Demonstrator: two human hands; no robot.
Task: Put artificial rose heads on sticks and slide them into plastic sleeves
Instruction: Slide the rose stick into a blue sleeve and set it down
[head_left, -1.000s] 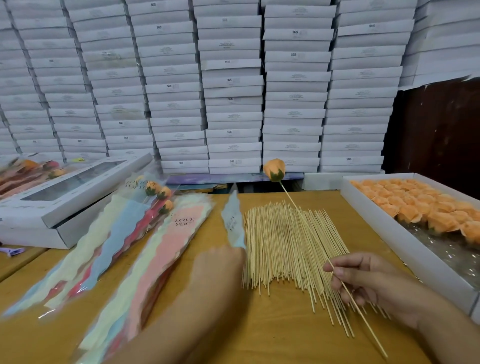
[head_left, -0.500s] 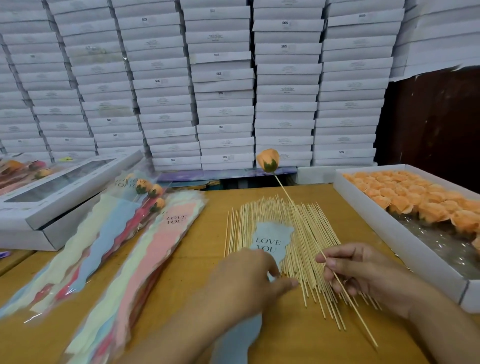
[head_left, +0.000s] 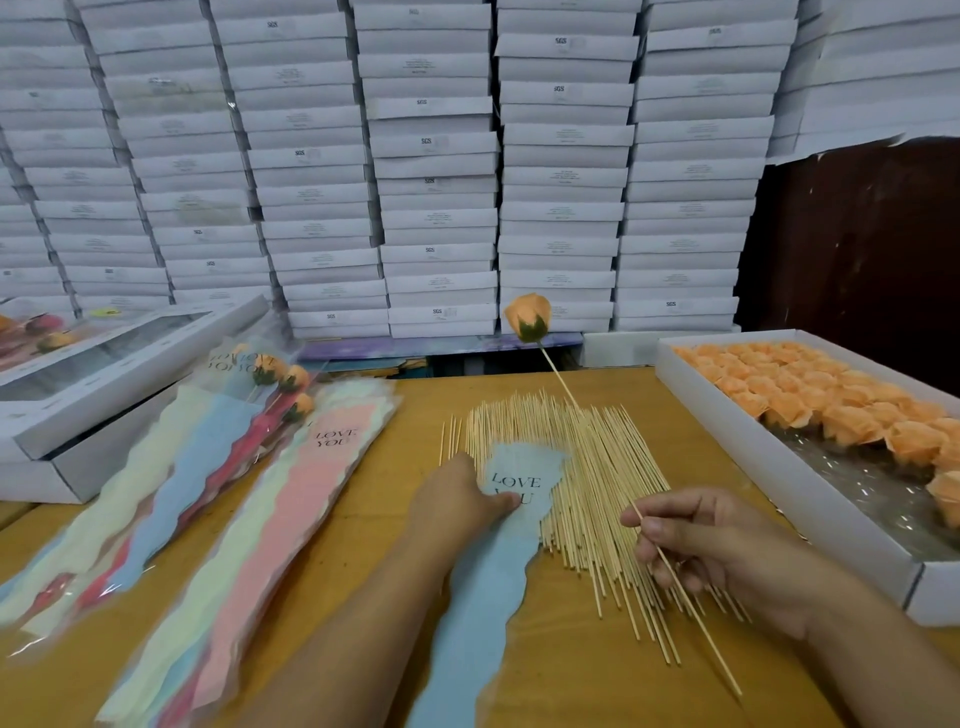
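Rose on stick (head_left: 527, 318) pinched in right hand (head_left: 711, 545), left hand (head_left: 457, 499) on sleeve (head_left: 511, 514)

The rose (head_left: 527, 317) on my stick (head_left: 675, 582) is orange with a green base. The sleeve (head_left: 498, 561) is pale blue, printed "LOVE YOU" in black. The sticks (head_left: 582, 467) are pale tan on a yellow-brown table (head_left: 571, 675). The stacked sleeves (head_left: 249, 525) show pink, mint, cream and blue wavy bands. The boxes (head_left: 436, 208) are white.
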